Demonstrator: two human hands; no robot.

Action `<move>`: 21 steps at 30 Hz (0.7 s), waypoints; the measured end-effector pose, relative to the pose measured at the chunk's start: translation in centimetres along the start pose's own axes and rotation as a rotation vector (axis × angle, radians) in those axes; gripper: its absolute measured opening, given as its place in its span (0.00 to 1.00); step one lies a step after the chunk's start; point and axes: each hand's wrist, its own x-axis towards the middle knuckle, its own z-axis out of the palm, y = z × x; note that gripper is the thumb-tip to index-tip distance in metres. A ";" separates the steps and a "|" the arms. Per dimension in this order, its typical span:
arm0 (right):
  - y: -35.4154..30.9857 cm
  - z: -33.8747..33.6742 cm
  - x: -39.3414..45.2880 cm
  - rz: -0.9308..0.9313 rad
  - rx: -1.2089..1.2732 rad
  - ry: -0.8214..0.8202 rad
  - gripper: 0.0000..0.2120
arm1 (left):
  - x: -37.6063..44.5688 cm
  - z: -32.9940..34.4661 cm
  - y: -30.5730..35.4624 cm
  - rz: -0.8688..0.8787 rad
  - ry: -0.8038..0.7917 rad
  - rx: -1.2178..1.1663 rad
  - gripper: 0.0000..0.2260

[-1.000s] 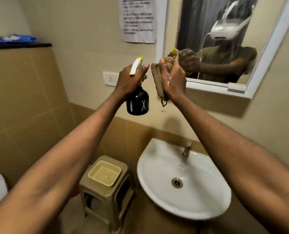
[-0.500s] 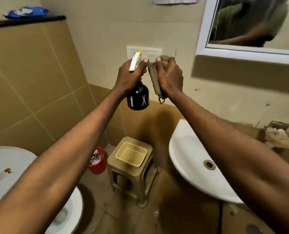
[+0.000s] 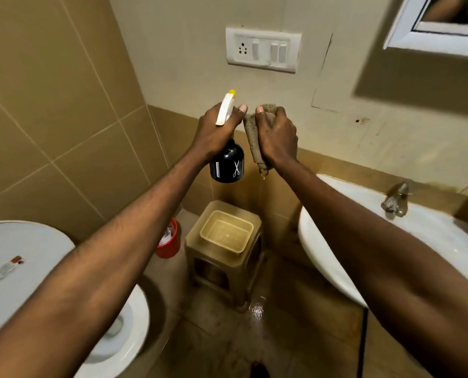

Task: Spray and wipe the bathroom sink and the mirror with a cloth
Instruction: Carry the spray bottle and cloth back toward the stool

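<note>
The left hand (image 3: 216,129) grips the neck of a black spray bottle (image 3: 227,165), its fingers curled round the white trigger head so that the bottle's body hangs below them and the yellow nozzle tip pokes out above. Just beside it, the right hand (image 3: 276,135) clamps a folded brownish cloth (image 3: 252,137); the cloth bulges above the fingers and trails below the palm, ending in a small loop. The two thumbs nearly meet, and bottle and cloth sit close side by side.

The white sink (image 3: 323,249) lies below and to the right of the right hand's fingers, with its metal tap (image 3: 395,200) at the back. The mirror (image 3: 443,25) is up and to the right of them, only its lower left corner in view, the reflection too cut off to read.

Straight below the fingers, a beige plastic stool (image 3: 221,266) carries a shallow beige basket (image 3: 226,231). Left of the stool stands a red bin (image 3: 170,246), mostly hidden behind the left forearm, with something pale and crumpled inside. A toilet (image 3: 22,268) sits at lower left, a small indistinct object (image 3: 9,267) on its lid. A white switch plate (image 3: 262,49) is on the wall above the hands.
</note>
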 end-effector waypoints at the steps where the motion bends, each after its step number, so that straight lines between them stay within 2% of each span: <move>1: 0.3 0.6 0.0 0.012 0.004 -0.009 0.22 | 0.1 0.0 -0.6 -0.001 -0.014 0.000 0.21; 5: 1.9 3.6 -0.1 0.059 0.001 -0.047 0.23 | 0.4 0.3 -4.2 -0.067 -0.031 -0.009 0.23; 11: 6.6 9.7 -1.6 0.123 0.059 -0.019 0.17 | -0.3 2.0 -12.7 -0.144 -0.112 -0.036 0.12; 15: 11.6 15.0 -2.6 0.190 0.047 -0.058 0.17 | -1.0 3.7 -20.6 -0.130 -0.163 -0.076 0.21; 21: 21.5 23.3 -4.8 0.381 0.101 -0.175 0.18 | -3.3 7.1 -33.8 -0.199 -0.135 -0.154 0.18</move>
